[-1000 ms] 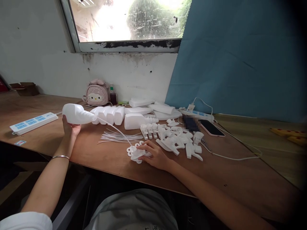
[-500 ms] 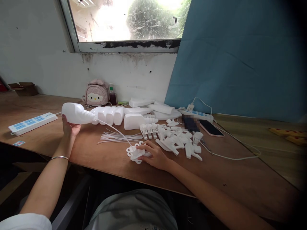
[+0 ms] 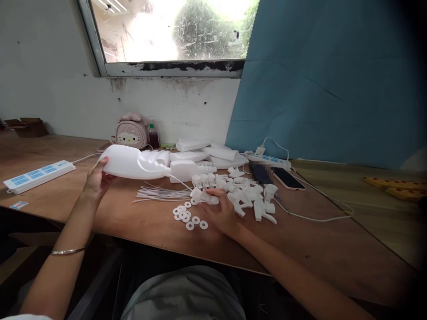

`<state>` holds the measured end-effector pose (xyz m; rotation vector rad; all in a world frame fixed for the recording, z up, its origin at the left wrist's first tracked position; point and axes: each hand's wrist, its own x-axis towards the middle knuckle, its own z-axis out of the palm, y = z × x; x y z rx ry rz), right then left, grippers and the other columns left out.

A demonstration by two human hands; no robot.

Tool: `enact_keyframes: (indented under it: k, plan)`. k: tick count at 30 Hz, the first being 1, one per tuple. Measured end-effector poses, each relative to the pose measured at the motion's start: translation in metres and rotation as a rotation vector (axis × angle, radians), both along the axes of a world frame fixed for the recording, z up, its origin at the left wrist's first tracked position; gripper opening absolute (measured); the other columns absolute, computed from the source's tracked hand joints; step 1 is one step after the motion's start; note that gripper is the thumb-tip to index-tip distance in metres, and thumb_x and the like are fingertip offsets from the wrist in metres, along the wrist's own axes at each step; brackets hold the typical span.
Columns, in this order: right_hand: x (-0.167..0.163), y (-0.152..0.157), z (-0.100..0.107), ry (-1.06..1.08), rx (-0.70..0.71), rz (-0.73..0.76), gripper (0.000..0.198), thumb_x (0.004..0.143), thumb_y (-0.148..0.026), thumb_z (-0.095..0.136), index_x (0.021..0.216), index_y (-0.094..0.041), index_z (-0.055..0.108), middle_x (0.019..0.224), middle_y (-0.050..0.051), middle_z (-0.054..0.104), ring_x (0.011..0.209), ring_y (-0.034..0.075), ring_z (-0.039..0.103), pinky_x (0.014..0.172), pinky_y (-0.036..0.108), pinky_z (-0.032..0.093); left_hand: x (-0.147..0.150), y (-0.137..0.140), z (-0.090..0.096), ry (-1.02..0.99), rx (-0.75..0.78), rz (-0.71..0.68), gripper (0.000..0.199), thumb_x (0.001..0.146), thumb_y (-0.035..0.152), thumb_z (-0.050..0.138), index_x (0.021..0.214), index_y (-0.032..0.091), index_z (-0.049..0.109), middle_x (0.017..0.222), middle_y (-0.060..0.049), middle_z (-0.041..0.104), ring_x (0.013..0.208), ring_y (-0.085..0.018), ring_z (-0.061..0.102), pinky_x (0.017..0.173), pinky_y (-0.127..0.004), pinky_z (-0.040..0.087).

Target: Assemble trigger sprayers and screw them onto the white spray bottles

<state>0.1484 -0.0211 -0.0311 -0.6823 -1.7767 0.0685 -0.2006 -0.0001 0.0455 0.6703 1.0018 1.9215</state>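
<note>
Nearest the table edge, loose white washers [image 3: 185, 218] are lying in a scattered cluster; just beyond them, the right hand [image 3: 223, 215] is holding a white spray head [image 3: 197, 194], its fingers narrowed around the body; a thin tube [image 3: 182, 181] is running from that head up to the neck of a white bottle [image 3: 133, 162], though whether its tip is sitting inside I cannot tell; the left hand [image 3: 95, 181] is gripping the bottle by its base end, thumb above and fingers curling beneath, so that it is hanging roughly level above the table, neck pointing right.

The bottle is probably handling light and hollow, its thin walls giving a little under pressure and its smooth skin slipping slightly, so the broad base is offering a sound hold; the tube is looking springy and is best taken near its tip; the spray head is seeming stiff and is best pinched by its body.

Farther back, spare tubes [image 3: 160, 194] are lying bundled; more spray heads [image 3: 245, 193] are heaping up at right; other bottles [image 3: 222, 152] are resting near the wall.
</note>
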Motion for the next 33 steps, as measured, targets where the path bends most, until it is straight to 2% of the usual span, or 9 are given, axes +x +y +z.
enact_keyframes:
  k: [3, 6, 11, 16, 25, 33]
  plan:
    - [0.000, -0.003, 0.000, -0.105, 0.168, 0.078, 0.038, 0.075, -0.007, 0.057, 0.108, -0.023, 0.048, 0.092, 0.006, 0.055, 0.087, 0.019, 0.055, 0.074, 0.035, 0.050, 0.021, -0.008, 0.002, 0.113, -0.011, -0.082, 0.043, 0.057, 0.018, 0.073, 0.096, 0.011, 0.056, 0.073, 0.001, 0.065, 0.057, -0.008, 0.058, 0.051, -0.016, 0.049]
    - [0.001, -0.004, 0.000, -0.183, 0.255, 0.101, 0.040, 0.075, -0.003, 0.053, 0.109, -0.024, 0.050, 0.097, 0.007, 0.051, 0.090, 0.019, 0.053, 0.072, 0.035, 0.050, 0.039, -0.013, 0.005, 0.199, -0.069, -0.131, 0.046, 0.053, 0.023, 0.076, 0.092, 0.010, 0.055, 0.072, 0.001, 0.062, 0.056, -0.008, 0.057, 0.049, -0.017, 0.050]
    - [0.006, -0.003, 0.005, -0.180, 0.357, 0.087, 0.043, 0.073, -0.006, 0.056, 0.110, -0.029, 0.051, 0.105, 0.008, 0.051, 0.096, 0.022, 0.052, 0.075, 0.041, 0.048, 0.058, -0.017, 0.009, 0.247, -0.097, -0.138, 0.044, 0.054, 0.031, 0.076, 0.085, 0.012, 0.052, 0.070, 0.001, 0.060, 0.056, -0.008, 0.055, 0.048, -0.016, 0.049]
    - [0.010, 0.001, 0.007, -0.173, 0.337, 0.129, 0.039, 0.077, -0.014, 0.056, 0.113, -0.028, 0.049, 0.112, 0.009, 0.052, 0.107, 0.025, 0.051, 0.081, 0.046, 0.048, 0.063, -0.021, 0.012, 0.250, -0.102, -0.113, 0.047, 0.050, 0.034, 0.077, 0.083, 0.013, 0.050, 0.069, 0.002, 0.059, 0.055, -0.007, 0.055, 0.050, -0.016, 0.048]
    - [0.008, 0.004, 0.004, -0.107, 0.300, 0.078, 0.035, 0.073, -0.012, 0.060, 0.104, -0.022, 0.047, 0.103, 0.009, 0.059, 0.103, 0.025, 0.057, 0.094, 0.056, 0.039, 0.075, -0.022, 0.012, 0.267, -0.099, -0.009, 0.050, 0.048, 0.036, 0.077, 0.081, 0.015, 0.046, 0.067, 0.002, 0.056, 0.055, -0.008, 0.053, 0.048, -0.019, 0.048]
    - [0.009, 0.000, 0.006, -0.034, 0.201, 0.124, 0.035, 0.073, -0.006, 0.055, 0.101, -0.024, 0.045, 0.101, 0.008, 0.056, 0.099, 0.022, 0.058, 0.085, 0.046, 0.051, 0.078, -0.030, 0.016, 0.322, -0.022, -0.055, 0.047, 0.052, 0.036, 0.077, 0.077, 0.017, 0.043, 0.067, 0.003, 0.055, 0.054, -0.007, 0.052, 0.049, -0.016, 0.046]
